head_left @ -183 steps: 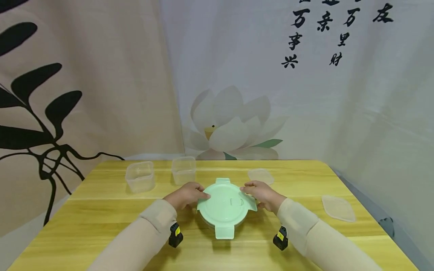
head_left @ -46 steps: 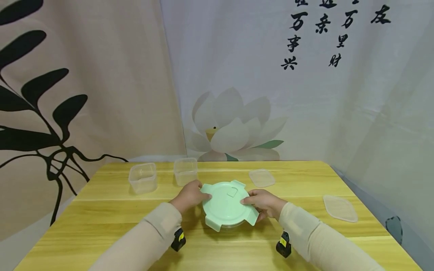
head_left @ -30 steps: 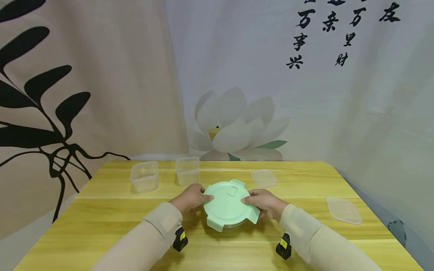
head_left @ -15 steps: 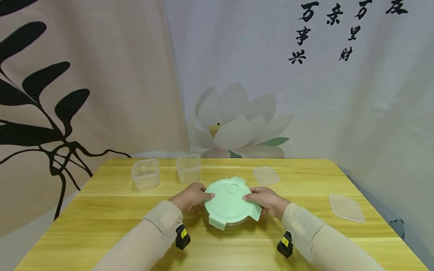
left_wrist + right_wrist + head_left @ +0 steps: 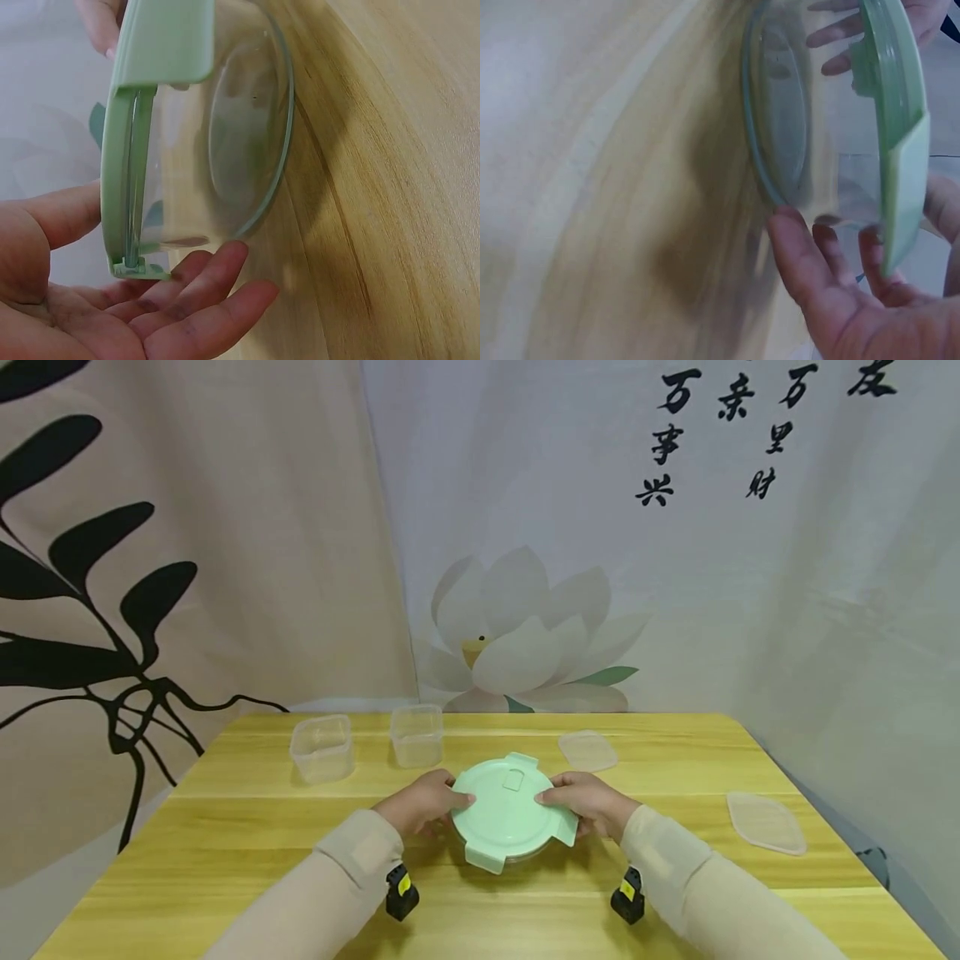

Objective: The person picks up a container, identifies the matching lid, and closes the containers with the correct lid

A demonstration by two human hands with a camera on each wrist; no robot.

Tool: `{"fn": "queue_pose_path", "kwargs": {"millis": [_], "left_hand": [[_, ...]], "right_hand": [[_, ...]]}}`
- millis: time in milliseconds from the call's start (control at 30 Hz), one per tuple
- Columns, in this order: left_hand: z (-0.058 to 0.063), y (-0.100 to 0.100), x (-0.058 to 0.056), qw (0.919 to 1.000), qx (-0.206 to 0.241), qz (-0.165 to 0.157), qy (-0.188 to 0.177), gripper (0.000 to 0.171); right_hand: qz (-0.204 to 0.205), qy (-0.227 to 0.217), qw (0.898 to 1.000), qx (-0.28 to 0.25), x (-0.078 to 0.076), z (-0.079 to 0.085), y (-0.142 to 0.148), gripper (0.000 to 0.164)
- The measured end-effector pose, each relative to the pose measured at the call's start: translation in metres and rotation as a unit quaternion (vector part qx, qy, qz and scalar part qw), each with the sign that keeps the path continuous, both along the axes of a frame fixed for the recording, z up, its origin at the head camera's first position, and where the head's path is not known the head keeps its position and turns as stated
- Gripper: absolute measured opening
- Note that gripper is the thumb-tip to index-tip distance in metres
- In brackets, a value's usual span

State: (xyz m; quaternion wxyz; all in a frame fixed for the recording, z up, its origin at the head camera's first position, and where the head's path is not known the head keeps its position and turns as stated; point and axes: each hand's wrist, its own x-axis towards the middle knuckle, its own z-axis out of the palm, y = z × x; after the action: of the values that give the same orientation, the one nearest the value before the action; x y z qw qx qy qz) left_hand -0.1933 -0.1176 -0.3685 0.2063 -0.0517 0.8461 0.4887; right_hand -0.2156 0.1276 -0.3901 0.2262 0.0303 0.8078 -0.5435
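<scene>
A round clear glass food container (image 5: 225, 127) with a pale green lid (image 5: 504, 806) is held between both hands, slightly tilted. Several flaps stick out from the lid's rim, one toward the front left and one at the right. My left hand (image 5: 422, 802) grips the left side, thumb on top of the lid and fingers below at the glass wall. On the opposite side my right hand (image 5: 592, 802) grips likewise, its thumb on the lid near the right flap. In the right wrist view, a right fingertip (image 5: 786, 217) is at the base's edge.
Two clear plastic tubs (image 5: 322, 749) stand at the back left of the wooden table (image 5: 262, 835). A translucent flat lid (image 5: 588, 751) lies at the back right, another similar lid (image 5: 765, 823) near the right edge. A printed curtain (image 5: 525, 527) hangs behind.
Since the oldest frame the container has turned, so its flaps point differently, and the right thumb has come onto the lid. Over the last second the hands hardly move; the lid turns slightly.
</scene>
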Motion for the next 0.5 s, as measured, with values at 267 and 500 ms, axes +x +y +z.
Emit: {"fn": "queue_pose_path", "kwargs": {"millis": [267,500], "left_hand": [[0.002,-0.002,0.003,0.9998,0.010,-0.015,-0.002,0.054],[0.003,-0.003,0.007,0.9997,0.011,-0.020,0.000,0.061]], "right_hand": [[0.021,0.007,0.999,0.028,-0.008,0.005,0.002,0.034],[0.029,0.006,0.999,0.030,-0.012,0.005,-0.001,0.032]]}}
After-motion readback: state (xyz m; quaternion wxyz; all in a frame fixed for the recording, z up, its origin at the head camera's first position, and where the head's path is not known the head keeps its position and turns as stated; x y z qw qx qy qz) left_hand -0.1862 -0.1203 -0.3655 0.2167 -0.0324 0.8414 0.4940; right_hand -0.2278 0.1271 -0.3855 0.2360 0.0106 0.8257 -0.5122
